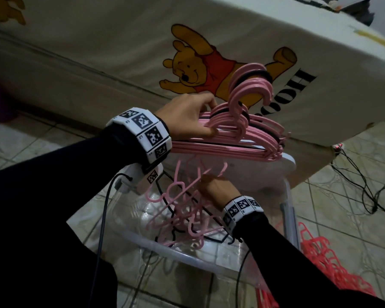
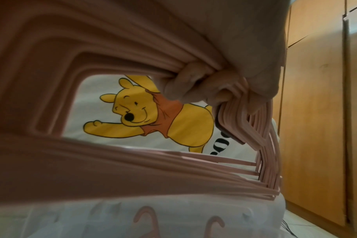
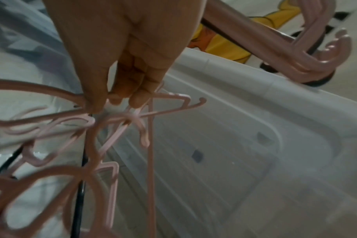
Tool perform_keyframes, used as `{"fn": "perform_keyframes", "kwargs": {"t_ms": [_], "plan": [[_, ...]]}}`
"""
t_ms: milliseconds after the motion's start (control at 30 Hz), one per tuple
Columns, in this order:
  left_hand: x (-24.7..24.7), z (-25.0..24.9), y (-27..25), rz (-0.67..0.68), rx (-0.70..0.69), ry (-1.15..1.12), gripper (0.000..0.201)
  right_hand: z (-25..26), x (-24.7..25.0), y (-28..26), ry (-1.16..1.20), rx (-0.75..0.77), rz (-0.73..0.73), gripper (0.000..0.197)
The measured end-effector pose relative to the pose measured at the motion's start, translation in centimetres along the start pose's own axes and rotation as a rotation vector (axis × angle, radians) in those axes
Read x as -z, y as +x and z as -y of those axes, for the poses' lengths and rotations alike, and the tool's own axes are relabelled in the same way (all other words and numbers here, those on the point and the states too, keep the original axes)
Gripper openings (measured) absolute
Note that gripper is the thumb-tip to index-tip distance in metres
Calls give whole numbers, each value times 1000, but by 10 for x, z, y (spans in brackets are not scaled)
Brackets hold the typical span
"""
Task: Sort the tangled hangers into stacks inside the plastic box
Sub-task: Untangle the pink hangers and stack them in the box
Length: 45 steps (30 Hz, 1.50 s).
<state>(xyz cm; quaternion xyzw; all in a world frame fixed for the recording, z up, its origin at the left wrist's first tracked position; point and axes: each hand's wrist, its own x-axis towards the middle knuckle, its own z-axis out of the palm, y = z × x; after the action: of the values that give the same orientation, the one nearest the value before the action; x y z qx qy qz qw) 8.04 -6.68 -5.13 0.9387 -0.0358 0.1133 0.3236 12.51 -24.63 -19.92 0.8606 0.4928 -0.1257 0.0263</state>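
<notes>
My left hand (image 1: 193, 116) grips a neat stack of pink hangers (image 1: 236, 141), held level above the clear plastic box (image 1: 187, 255); a black hanger or two lies within the stack. In the left wrist view my fingers (image 2: 185, 87) curl round the stack's shoulders (image 2: 132, 175). Lower down, my right hand (image 1: 218, 185) reaches into the box and pinches a pink hanger in the tangled pile (image 1: 182, 214). The right wrist view shows my fingertips (image 3: 137, 99) closed on a thin pink hanger (image 3: 151, 145) among tangled pink and black ones (image 3: 79, 185).
A bed with a cartoon-bear sheet (image 1: 200, 70) stands right behind the box. Red hangers (image 1: 333, 263) lie on the tiled floor at the right, with cables (image 1: 369, 187) further back. A wooden wardrobe (image 2: 316, 112) shows in the left wrist view.
</notes>
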Motion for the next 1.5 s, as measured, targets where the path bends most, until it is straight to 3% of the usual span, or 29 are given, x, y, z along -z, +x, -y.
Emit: {"fn": "perform_keyframes", "kwargs": {"t_ms": [133, 233, 467, 633, 833, 1067, 1200, 1333, 1500], "plan": [[0, -3, 1, 4, -11, -3, 38, -1, 14, -11, -54, 21, -104, 19], [1, -3, 2, -2, -19, -15, 38, -4, 35, -20, -47, -46, -149, 18], [3, 0, 0, -20, 2, -47, 38, -19, 83, -71, 210, -105, -319, 7], [1, -2, -3, 16, 10, -72, 65, -25, 107, -80, 215, -114, -606, 11], [-9, -1, -1, 34, 33, -24, 65, -33, 121, -86, 252, -139, -716, 12], [-12, -3, -1, 45, 87, -66, 63, -37, 123, -86, 246, -192, -741, 20], [-12, -9, -5, 126, 56, -25, 64, -34, 122, -81, 258, -199, -753, 19], [-10, -8, -6, 127, 35, -12, 48, -39, 119, -80, 235, -189, -796, 22], [-6, 1, -5, 137, 15, 41, 35, -45, 97, -75, 125, -189, -728, 23]]}}
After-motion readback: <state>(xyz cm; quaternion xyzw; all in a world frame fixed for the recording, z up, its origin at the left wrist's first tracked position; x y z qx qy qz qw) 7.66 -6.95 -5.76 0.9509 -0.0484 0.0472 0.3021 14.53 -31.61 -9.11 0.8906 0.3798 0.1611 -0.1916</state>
